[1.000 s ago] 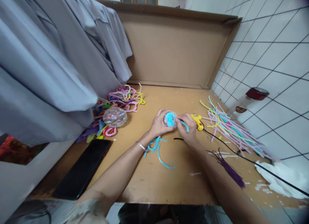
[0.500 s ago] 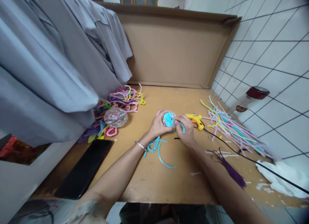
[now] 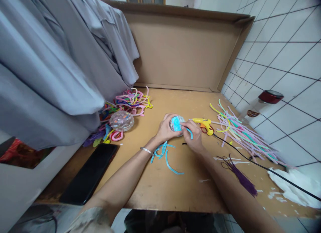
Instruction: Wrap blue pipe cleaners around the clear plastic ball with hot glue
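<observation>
My left hand [image 3: 165, 130] is wrapped round the side of a small clear faceted ball or dome [image 3: 181, 119]. Rows of bright blue pipe cleaner [image 3: 176, 123] cover part of its face. My right hand [image 3: 192, 135] pinches a blue pipe cleaner strip [image 3: 190, 133] against the ball's right side, its loose end hanging below the fingers. Several cut blue pipe cleaner pieces [image 3: 173, 167] lie on the table near my left wrist. Just right of my right hand rests a yellow glue gun [image 3: 204, 123], its nozzle toward the hand.
Another clear faceted dome [image 3: 122, 121] sits by a heap of coloured pipe cleaners [image 3: 134, 100]. A black phone [image 3: 89, 174] lies at left. Pastel pipe cleaners [image 3: 244, 136], a purple tassel [image 3: 239, 177], white tissue [image 3: 293, 186] and a red-lidded bottle [image 3: 262, 105] are at right. Cardboard [image 3: 183, 52] stands behind.
The whole view has shifted slightly. Both hands keep their places on the ball, and the right fingertips have moved a little along the blue strip's edge.
</observation>
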`<state>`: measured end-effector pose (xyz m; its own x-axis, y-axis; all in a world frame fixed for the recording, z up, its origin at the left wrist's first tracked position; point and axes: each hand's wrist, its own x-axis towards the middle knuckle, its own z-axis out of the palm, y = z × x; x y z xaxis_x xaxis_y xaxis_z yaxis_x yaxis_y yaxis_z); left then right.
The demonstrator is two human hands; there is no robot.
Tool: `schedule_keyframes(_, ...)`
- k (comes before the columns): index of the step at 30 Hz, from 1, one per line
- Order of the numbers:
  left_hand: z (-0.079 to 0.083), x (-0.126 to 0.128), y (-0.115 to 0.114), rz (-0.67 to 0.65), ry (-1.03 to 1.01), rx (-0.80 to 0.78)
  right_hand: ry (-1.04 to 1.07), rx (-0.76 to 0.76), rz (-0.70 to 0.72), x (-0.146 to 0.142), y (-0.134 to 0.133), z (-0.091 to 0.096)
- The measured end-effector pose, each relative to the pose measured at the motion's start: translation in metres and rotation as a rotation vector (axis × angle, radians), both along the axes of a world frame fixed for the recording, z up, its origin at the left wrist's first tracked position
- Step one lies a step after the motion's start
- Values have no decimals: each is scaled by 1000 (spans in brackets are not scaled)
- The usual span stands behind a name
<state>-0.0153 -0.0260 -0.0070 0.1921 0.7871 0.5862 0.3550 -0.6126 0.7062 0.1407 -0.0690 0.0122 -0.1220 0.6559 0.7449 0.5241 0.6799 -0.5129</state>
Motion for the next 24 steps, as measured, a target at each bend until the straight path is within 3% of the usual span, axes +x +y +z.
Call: schedule_keyframes(24,4,-6,-1,-61,-5,-53,-42,61,15,-1,-1,-2)
